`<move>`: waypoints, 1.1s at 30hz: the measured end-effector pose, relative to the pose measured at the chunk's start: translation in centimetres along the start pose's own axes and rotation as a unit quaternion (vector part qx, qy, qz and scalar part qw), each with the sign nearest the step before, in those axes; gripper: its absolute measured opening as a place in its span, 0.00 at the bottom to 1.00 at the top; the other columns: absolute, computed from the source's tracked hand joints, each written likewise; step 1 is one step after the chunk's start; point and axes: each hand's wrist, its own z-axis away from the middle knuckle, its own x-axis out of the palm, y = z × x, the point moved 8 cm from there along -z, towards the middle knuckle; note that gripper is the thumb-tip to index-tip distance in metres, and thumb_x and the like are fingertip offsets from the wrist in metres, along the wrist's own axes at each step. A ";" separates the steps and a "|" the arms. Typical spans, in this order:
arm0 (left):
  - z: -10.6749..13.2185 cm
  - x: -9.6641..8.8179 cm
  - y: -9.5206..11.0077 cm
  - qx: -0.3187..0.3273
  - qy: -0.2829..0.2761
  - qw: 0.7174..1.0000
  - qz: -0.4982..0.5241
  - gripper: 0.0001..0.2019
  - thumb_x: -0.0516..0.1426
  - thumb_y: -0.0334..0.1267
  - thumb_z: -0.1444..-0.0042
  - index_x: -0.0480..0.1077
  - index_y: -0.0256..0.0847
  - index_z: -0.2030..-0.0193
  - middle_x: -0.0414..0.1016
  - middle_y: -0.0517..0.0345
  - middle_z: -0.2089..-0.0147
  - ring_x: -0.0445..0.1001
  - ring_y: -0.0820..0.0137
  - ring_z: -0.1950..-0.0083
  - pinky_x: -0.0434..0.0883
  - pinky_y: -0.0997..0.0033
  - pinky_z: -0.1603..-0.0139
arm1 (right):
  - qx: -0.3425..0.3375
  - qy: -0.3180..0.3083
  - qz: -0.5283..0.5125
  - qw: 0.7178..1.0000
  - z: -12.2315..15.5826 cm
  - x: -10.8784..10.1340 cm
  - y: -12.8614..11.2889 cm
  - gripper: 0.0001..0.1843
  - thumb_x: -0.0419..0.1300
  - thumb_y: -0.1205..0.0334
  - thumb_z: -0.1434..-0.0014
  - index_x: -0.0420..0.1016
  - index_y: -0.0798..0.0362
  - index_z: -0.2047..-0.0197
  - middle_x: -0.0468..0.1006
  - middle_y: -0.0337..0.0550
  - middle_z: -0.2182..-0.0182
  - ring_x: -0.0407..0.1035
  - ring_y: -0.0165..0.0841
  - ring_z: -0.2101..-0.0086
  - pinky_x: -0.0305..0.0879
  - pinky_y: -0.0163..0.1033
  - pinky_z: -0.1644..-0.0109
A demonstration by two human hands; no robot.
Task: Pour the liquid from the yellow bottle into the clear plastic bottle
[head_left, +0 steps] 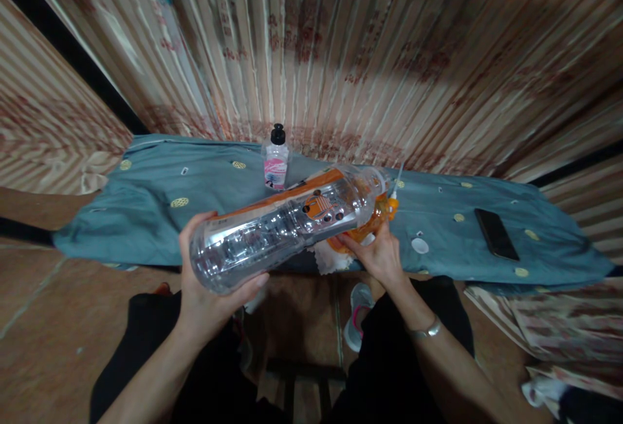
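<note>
Clear plastic bottle (287, 223), base gripped by left hand (207, 284), slants away toward right hand (382, 258), which clasps an orange pouch (383, 212).

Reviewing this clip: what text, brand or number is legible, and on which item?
Nothing reads clearly.
The orange label on the large clear plastic bottle: print and round logo blurred.
The pink label on the small black-capped bottle: too small.
The black phone: dark screen, no text.
</note>
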 end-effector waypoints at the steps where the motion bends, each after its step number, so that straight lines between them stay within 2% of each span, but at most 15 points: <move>1: 0.0 -0.1 0.0 0.000 0.003 1.000 0.000 0.47 0.81 0.56 0.55 0.73 0.53 0.29 0.79 0.49 0.40 0.84 0.49 0.47 0.90 0.44 0.49 | -0.004 0.001 -0.003 1.000 0.0 0.0 0.0 0.62 0.66 0.08 0.54 0.73 0.54 0.37 0.90 0.63 0.55 0.88 0.62 0.56 0.84 0.59 0.55; 8: 0.1 0.0 -0.1 -0.022 0.002 1.000 0.001 0.48 0.81 0.58 0.57 0.72 0.52 0.30 0.78 0.50 0.39 0.83 0.48 0.46 0.88 0.40 0.45 | -0.035 0.008 -0.023 0.999 0.2 -0.6 -0.6 0.57 0.67 0.10 0.51 0.74 0.52 0.39 0.91 0.58 0.56 0.88 0.60 0.57 0.84 0.56 0.55; 13: 0.0 0.1 0.1 -0.019 -0.005 1.000 0.005 0.48 0.80 0.59 0.55 0.71 0.52 0.30 0.79 0.52 0.43 0.83 0.51 0.50 0.87 0.44 0.50 | -0.051 0.022 -0.043 0.997 0.1 -1.1 -1.1 0.49 0.68 0.13 0.47 0.76 0.49 0.45 0.91 0.57 0.55 0.88 0.59 0.54 0.85 0.58 0.51; 18: -0.1 -0.1 -0.1 -0.008 -0.002 1.000 0.000 0.48 0.81 0.57 0.56 0.72 0.52 0.29 0.78 0.51 0.42 0.83 0.51 0.49 0.87 0.46 0.51 | -0.033 0.006 -0.045 0.998 0.0 -0.8 -0.8 0.51 0.69 0.13 0.50 0.77 0.50 0.44 0.91 0.58 0.55 0.88 0.60 0.54 0.86 0.58 0.52; 22: 0.0 -0.1 -0.1 0.002 -0.005 1.000 -0.004 0.50 0.82 0.56 0.57 0.72 0.52 0.27 0.78 0.50 0.40 0.83 0.51 0.48 0.87 0.46 0.50 | -0.039 0.021 -0.057 0.997 0.0 -0.9 -0.7 0.58 0.71 0.14 0.51 0.75 0.53 0.35 0.92 0.61 0.50 0.89 0.63 0.52 0.86 0.60 0.51; 26: 0.1 -0.1 -0.3 -0.007 -0.008 1.000 0.003 0.50 0.82 0.56 0.56 0.71 0.53 0.27 0.78 0.49 0.40 0.83 0.51 0.48 0.87 0.45 0.48 | -0.070 0.037 -0.060 0.995 0.0 -1.1 -0.9 0.68 0.72 0.14 0.49 0.64 0.52 0.22 0.91 0.61 0.44 0.89 0.63 0.49 0.86 0.61 0.49; 29: 0.2 -0.1 -0.5 -0.018 -0.002 1.000 0.009 0.51 0.82 0.58 0.57 0.71 0.53 0.27 0.79 0.48 0.40 0.83 0.50 0.48 0.88 0.43 0.47 | -0.088 0.030 -0.047 0.995 0.0 -0.8 -0.9 0.69 0.71 0.13 0.48 0.60 0.50 0.19 0.90 0.60 0.41 0.89 0.62 0.49 0.86 0.61 0.49; 33: 0.1 0.0 -0.4 -0.017 -0.003 1.000 0.005 0.50 0.81 0.58 0.56 0.72 0.52 0.28 0.79 0.49 0.41 0.83 0.50 0.47 0.87 0.42 0.45 | -0.109 0.038 -0.040 0.993 -0.1 -0.8 -1.0 0.67 0.69 0.13 0.46 0.61 0.50 0.20 0.87 0.62 0.38 0.88 0.62 0.45 0.86 0.62 0.45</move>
